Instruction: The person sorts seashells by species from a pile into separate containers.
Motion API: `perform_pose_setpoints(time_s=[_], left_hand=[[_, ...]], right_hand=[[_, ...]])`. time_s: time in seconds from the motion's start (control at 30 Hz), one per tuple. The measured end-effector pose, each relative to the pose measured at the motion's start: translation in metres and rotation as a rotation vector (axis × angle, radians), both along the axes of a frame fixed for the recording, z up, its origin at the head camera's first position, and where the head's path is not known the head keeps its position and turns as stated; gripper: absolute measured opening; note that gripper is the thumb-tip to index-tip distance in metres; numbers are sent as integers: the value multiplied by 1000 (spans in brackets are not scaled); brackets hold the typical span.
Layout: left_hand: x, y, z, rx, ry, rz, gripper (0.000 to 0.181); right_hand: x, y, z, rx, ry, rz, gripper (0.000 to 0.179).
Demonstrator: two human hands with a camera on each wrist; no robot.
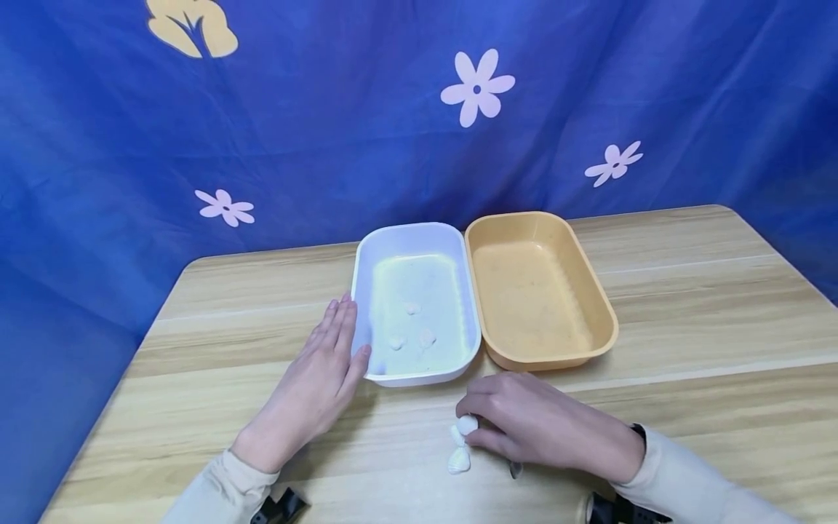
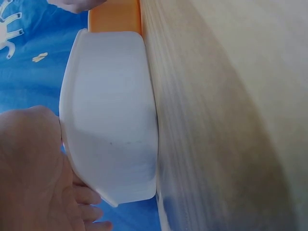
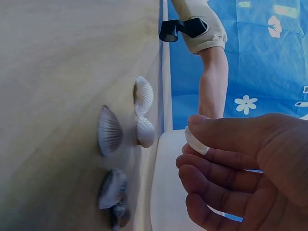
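Shell (image 1: 468, 425) is pinched by the right hand (image 1: 524, 421), near the orange tray (image 1: 540, 298); I see this from the head. The left hand (image 1: 317, 375), with straight fingers, grips nothing beside the white tray (image 1: 419, 226). From left wrist, I see it touching this tray. From right wrist, I see the pinch almost closed, with other shells (image 3: 110, 132) on the table (image 3: 57, 72).

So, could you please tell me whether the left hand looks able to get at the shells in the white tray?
Probably yes: the left hand rests against the white tray, whose open top leaves the shells uncovered, so a lift over the side should do.
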State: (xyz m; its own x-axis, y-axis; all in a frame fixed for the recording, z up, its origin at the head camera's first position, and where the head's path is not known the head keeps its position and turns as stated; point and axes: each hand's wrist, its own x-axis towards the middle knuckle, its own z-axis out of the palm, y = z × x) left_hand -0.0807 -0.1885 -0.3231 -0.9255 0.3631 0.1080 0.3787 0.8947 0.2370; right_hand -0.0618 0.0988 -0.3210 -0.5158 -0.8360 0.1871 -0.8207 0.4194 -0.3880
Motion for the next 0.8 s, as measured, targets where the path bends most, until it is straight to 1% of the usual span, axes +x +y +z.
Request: perform_pose_setpoints(time_s=[0.1,0.33,0.43,0.63,0.8], left_hand=[[1,0,-1,1,-1,-4,64],[2,0,-3,0,-16,-5,65],[2,0,-3,-2,-25,-6,65],[-1,0,-3,0,-29,-3,65],[-1,-1,-1,2,-19,-3,64]], right_hand=[[-1,-1,3,-17,13,2,10],[-5,-4,12,-70,1,-18,12],[-7,-5,16,-80,11,-22,13],[-14,-8,24,-94,21,-33,15],[-21,-12,32,-108,55,-37,14]])
